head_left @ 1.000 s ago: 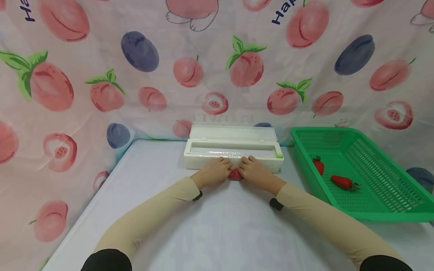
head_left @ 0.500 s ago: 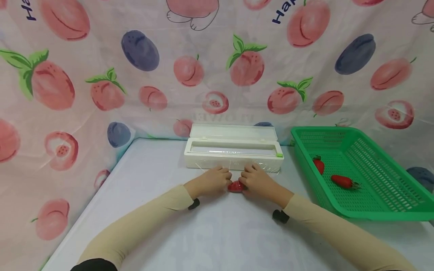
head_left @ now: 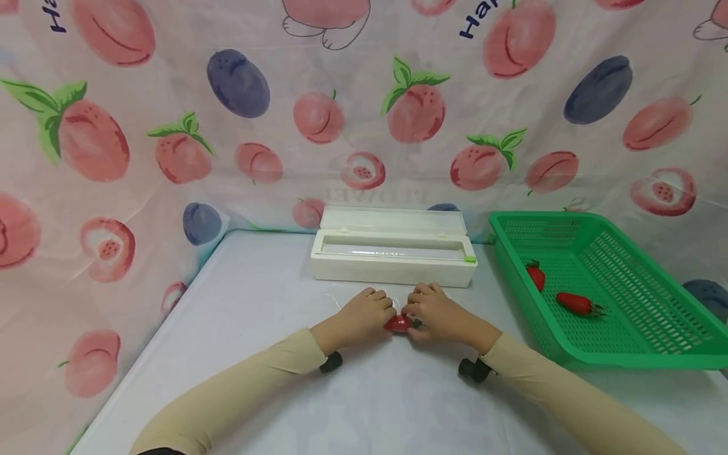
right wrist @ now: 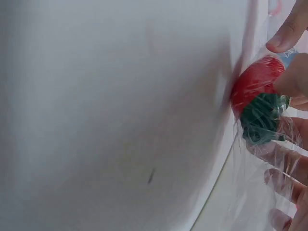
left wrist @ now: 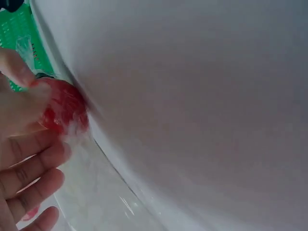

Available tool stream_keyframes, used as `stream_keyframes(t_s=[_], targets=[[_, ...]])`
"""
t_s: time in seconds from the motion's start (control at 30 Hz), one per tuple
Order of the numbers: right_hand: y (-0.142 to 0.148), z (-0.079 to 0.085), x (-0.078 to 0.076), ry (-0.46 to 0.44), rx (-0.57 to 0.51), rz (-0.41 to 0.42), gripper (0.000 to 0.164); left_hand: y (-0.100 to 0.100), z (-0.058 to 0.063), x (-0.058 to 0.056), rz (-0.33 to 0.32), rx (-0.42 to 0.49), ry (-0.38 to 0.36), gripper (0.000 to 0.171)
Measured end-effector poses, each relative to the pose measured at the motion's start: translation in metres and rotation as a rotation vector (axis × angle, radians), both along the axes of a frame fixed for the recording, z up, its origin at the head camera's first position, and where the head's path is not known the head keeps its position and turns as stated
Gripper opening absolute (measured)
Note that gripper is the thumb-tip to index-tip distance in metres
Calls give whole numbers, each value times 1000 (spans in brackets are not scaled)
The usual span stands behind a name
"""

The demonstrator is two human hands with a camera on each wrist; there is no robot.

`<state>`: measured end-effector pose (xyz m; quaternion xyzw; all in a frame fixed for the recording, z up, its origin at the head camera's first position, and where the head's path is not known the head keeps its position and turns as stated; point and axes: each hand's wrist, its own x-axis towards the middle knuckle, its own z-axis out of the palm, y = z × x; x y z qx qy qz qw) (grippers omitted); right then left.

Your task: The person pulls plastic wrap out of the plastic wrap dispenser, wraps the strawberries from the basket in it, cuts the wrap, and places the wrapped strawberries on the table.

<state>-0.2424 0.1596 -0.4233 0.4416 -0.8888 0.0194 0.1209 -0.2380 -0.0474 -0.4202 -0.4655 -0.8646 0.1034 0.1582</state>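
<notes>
Both hands are at a red strawberry (head_left: pixel 399 324) with a green leafy top, in front of a white cling film dispenser (head_left: pixel 394 269). Clear cling film (right wrist: pixel 255 178) covers the strawberry, crinkled over its leaves in the right wrist view. My left hand (head_left: pixel 366 316) holds the red end, its thumb pressed on the wrapped surface in the left wrist view. At the leafy end, my right hand (head_left: pixel 440 316) grips the fruit, the thumb on top and the fingers behind the film. Part of the strawberry is hidden by the hands.
To the right stands a green perforated basket (head_left: pixel 631 360) with a red strawberry (head_left: pixel 536 275) and a longer red fruit (head_left: pixel 574 304) inside. The dispenser's lid (head_left: pixel 394 221) is raised at the back, near the fruit-printed backdrop. White cloth covers the table (head_left: pixel 256 278).
Both hands have drawn back from the dispenser toward the person, bringing the strawberry along. The film that stretched over the dispenser's front has come away. The green leaves now show.
</notes>
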Motion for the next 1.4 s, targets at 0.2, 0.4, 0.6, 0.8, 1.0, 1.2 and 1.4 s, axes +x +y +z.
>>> stream_keyframes(t_s=[0.2, 0.4, 0.6, 0.8, 1.0, 1.2, 1.4], targets=[[1, 0, -1, -108, -62, -46, 35, 5, 1, -5, 52, -15, -69, 24], [0, 1, -3, -221, -105, -100, 26, 6, 5, -8, 82, 23, -65, 26], [2, 1, -9, -356, -118, -153, 26, 9, 8, -11, 70, 2, -59, 30], [2, -1, -7, -186, -213, -137, 28, 12, 8, -14, 130, -28, -146, 30], [0, -3, -7, -91, -184, -131, 34, 11, 9, -14, 166, -21, -131, 34], [0, -3, -8, -79, -92, -160, 41, 13, 6, -14, 160, -44, -125, 36], [-3, -6, -9, -36, -30, -140, 37, 15, 3, -15, 182, -69, -144, 38]])
